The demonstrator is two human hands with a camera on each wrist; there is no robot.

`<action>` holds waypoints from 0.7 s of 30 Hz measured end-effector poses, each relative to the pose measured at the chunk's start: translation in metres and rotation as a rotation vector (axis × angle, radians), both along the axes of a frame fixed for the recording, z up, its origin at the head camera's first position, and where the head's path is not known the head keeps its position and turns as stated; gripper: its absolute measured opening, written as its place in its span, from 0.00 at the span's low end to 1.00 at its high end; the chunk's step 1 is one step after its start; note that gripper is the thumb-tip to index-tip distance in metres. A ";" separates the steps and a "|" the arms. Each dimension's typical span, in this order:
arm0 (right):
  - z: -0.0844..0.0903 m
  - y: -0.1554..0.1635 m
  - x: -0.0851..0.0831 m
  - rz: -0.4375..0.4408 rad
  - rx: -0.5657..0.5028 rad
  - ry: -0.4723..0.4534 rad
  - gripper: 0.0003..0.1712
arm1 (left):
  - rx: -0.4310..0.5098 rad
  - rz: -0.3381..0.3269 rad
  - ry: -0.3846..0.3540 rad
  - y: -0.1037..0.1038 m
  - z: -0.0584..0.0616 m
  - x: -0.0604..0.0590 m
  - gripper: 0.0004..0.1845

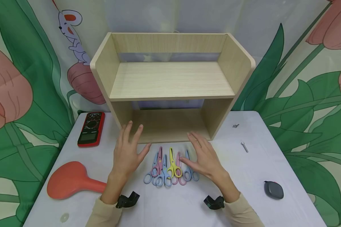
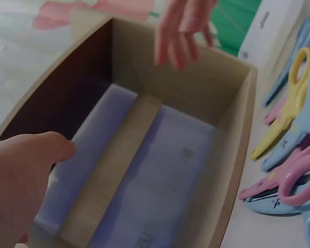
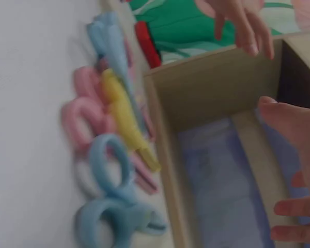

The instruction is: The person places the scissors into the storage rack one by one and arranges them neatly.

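Observation:
My left hand (image 1: 127,155) is held above the table with its fingers spread, left of a row of scissors. On the other side, my right hand (image 1: 203,156) hovers with fingers extended, and it holds nothing either. Between the hands lie several small scissors, among them yellow scissors (image 1: 174,168), blue scissors (image 1: 164,177) and pink scissors (image 1: 157,166). Some overlap, with blades pointing toward a wooden two-tier shelf (image 1: 171,80). Both hands are close to the shelf's lower front edge. In the left wrist view, the yellow scissors (image 2: 292,106) lie beside the shelf's edge.
A red-and-black multimeter (image 1: 91,129) lies at the back left, and a red paddle-shaped item (image 1: 74,181) is nearer on the left. To the right are a bolt (image 1: 244,147), small metal pieces (image 1: 235,125) and a dark tape measure (image 1: 273,189). A printed curtain (image 1: 307,104) hangs behind.

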State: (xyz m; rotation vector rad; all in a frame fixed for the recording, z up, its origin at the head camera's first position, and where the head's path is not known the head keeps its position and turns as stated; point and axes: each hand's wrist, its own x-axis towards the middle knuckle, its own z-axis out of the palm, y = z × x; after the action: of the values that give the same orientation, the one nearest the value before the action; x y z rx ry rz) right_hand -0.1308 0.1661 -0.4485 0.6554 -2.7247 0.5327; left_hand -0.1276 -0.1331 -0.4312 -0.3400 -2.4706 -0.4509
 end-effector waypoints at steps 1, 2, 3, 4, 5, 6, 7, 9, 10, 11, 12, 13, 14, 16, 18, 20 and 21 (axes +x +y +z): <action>-0.002 0.002 0.000 -0.003 -0.007 -0.004 0.55 | 0.029 0.005 0.011 -0.002 0.000 -0.002 0.40; -0.004 0.004 0.001 -0.006 -0.015 -0.010 0.55 | 0.056 0.011 0.024 -0.003 0.000 -0.003 0.41; -0.006 0.006 0.002 -0.011 -0.021 -0.017 0.55 | 0.084 0.017 0.036 -0.005 0.000 -0.005 0.41; -0.007 0.008 0.003 -0.014 -0.020 -0.022 0.55 | 0.109 0.022 0.048 -0.006 0.000 -0.006 0.40; -0.010 0.010 0.004 -0.020 -0.018 -0.027 0.55 | 0.132 0.030 0.060 -0.008 0.000 -0.008 0.40; -0.012 0.012 0.006 -0.026 -0.012 -0.032 0.55 | 0.159 0.037 0.071 -0.009 -0.001 -0.009 0.40; -0.014 0.014 0.007 -0.033 -0.002 -0.037 0.55 | 0.189 0.041 0.081 -0.010 -0.001 -0.010 0.39; -0.019 0.017 0.011 -0.042 0.011 -0.044 0.55 | 0.252 0.048 0.104 -0.013 -0.002 -0.013 0.38; -0.022 0.019 0.013 -0.046 0.016 -0.047 0.55 | 0.289 0.050 0.112 -0.015 -0.002 -0.014 0.38; -0.025 0.020 0.015 -0.050 0.019 -0.048 0.55 | 0.321 0.054 0.119 -0.017 -0.001 -0.016 0.38; -0.028 0.021 0.018 -0.053 0.022 -0.049 0.55 | 0.359 0.056 0.125 -0.018 -0.002 -0.017 0.38; -0.032 0.022 0.020 -0.056 0.022 -0.051 0.54 | 0.397 0.058 0.132 -0.020 -0.002 -0.019 0.38; -0.036 0.023 0.022 -0.059 0.023 -0.053 0.53 | 0.426 0.067 0.134 -0.022 -0.002 -0.020 0.39; -0.043 0.025 0.027 -0.063 0.022 -0.058 0.52 | 0.484 0.077 0.129 -0.025 -0.003 -0.023 0.39; -0.049 0.026 0.032 -0.064 0.020 -0.059 0.49 | 0.530 0.087 0.116 -0.028 -0.005 -0.026 0.39; -0.054 0.026 0.036 -0.062 0.025 -0.059 0.47 | 0.563 0.097 0.090 -0.030 -0.008 -0.028 0.39; -0.056 0.026 0.038 -0.060 0.028 -0.057 0.45 | 0.583 0.098 0.077 -0.031 -0.009 -0.029 0.39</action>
State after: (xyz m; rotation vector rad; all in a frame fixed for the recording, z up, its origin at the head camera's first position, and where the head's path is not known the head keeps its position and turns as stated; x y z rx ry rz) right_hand -0.0931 0.1922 -0.5048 0.5715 -2.7999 0.5067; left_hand -0.1565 -0.1641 -0.4401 0.0050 -2.1474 -1.0543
